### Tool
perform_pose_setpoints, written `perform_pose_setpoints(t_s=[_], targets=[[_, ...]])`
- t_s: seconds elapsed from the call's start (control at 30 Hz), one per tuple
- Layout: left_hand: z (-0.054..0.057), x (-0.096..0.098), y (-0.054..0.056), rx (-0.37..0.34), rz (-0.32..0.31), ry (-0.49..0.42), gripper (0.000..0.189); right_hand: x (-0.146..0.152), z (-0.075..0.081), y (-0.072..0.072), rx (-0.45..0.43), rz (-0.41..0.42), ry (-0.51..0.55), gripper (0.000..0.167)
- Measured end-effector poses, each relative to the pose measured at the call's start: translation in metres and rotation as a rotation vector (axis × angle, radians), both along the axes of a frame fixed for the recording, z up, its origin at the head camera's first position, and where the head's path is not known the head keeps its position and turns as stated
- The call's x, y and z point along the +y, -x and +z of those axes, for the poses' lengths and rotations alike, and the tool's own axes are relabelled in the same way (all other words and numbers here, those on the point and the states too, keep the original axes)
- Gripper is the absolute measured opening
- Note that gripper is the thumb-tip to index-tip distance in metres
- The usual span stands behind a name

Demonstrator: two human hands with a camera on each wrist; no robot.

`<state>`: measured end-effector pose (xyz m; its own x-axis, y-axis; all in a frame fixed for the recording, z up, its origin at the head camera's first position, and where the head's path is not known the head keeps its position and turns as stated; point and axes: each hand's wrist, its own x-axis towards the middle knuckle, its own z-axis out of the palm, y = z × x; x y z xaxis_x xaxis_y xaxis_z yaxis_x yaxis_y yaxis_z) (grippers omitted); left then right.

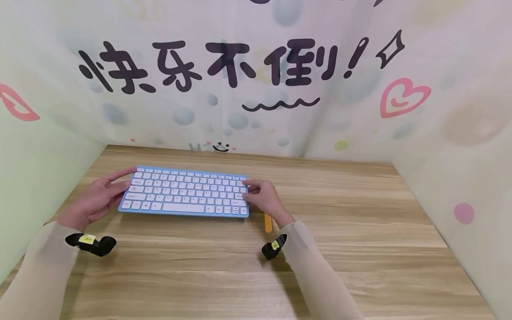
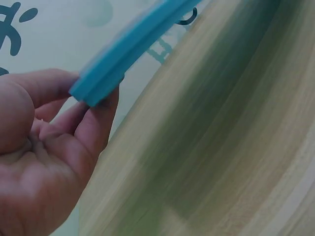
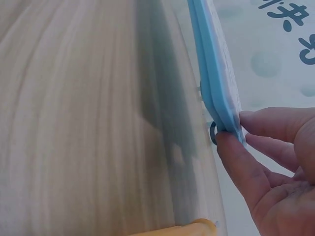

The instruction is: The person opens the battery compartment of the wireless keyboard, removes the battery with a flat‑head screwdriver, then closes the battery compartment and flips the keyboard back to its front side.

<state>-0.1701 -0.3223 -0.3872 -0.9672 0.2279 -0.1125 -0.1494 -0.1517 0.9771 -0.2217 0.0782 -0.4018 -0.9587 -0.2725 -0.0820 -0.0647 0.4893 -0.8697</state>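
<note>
A light-blue keyboard with white keys (image 1: pixel 180 191) is held up by both hands, its keys facing the head camera. At its left end the left hand (image 1: pixel 98 195) pinches the edge; the left wrist view shows the blue edge (image 2: pixel 118 54) between thumb and fingers. The right hand (image 1: pixel 264 198) pinches the opposite end. In the right wrist view, fingers and thumb press the two faces of the keyboard's corner (image 3: pixel 219 93). A shadow lies on the wood below, with a gap between it and the keyboard.
An orange stick-like object (image 1: pixel 268 223) lies on the wooden table (image 1: pixel 180 266) under the right wrist, partly hidden; its kind cannot be told. Behind the table hangs a printed cloth (image 1: pixel 224 115) with black characters. Pale walls or cloths flank both sides.
</note>
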Motion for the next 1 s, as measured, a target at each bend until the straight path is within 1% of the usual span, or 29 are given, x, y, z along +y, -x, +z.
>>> perform_pose_setpoints(t_s=[0.13,0.27,0.4,0.5,0.57,0.8,0.9,1.0], targets=[[0.001,0.001,0.000,0.027,-0.038,0.051,0.047,0.002,0.002,0.000,0.003,0.007,-0.004,0.036],[0.003,0.002,-0.001,0.038,-0.087,0.096,0.051,0.004,0.003,0.001,0.004,0.026,0.009,0.036],[0.007,0.003,-0.003,0.040,-0.141,0.051,0.050,0.006,0.005,0.003,-0.003,0.030,0.015,0.036],[0.011,0.004,-0.003,0.045,-0.179,0.001,0.050,0.006,0.007,0.005,-0.004,0.022,0.013,0.036],[0.014,0.004,-0.004,0.055,-0.200,-0.016,0.051,0.006,0.008,0.006,-0.004,0.013,0.001,0.036],[0.024,0.007,-0.005,0.086,-0.232,-0.078,0.050,0.007,0.010,0.009,-0.014,0.004,-0.029,0.036],[0.028,0.008,-0.005,0.105,-0.234,-0.063,0.049,0.008,0.012,0.009,-0.016,0.005,-0.038,0.036],[0.032,0.011,-0.006,0.112,-0.219,-0.021,0.047,0.008,0.013,0.008,-0.021,0.007,-0.041,0.036]])
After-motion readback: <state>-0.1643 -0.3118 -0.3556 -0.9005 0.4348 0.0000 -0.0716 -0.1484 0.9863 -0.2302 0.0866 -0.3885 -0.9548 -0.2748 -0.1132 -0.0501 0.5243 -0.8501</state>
